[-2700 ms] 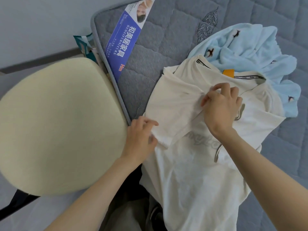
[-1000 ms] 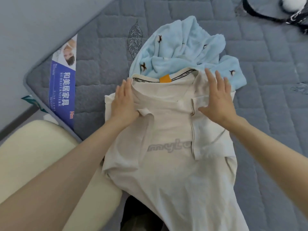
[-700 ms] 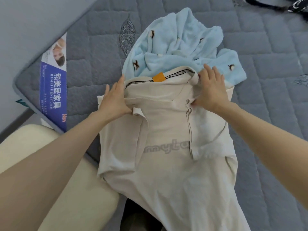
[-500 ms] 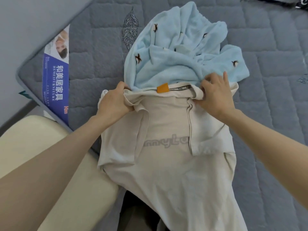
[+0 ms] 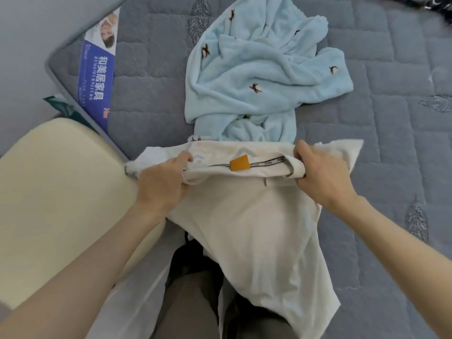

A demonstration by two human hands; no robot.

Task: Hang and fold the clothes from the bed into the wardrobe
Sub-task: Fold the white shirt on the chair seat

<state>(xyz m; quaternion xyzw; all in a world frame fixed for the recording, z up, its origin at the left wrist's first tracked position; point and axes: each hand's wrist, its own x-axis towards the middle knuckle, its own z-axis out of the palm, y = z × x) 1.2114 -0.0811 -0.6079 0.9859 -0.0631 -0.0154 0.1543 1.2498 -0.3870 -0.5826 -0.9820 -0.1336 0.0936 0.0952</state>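
The white shirt (image 5: 256,228) has slid down-frame off the blue fleece (image 5: 256,69); the left hand (image 5: 161,184) and right hand (image 5: 322,177) grip its collar end. The upper-left label (image 5: 97,74) reads "和美居家具".

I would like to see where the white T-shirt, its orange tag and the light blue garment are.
white T-shirt (image 5: 256,228): head view, plain cloth below the collar.
orange tag (image 5: 240,162): head view, middle of the tag.
light blue garment (image 5: 256,69): head view, crumpled middle part.

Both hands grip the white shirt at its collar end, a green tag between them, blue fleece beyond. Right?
No: the head view shows the tag is orange, not green. The left hand and right hand do grip the white shirt at its collar end, with the blue fleece beyond.
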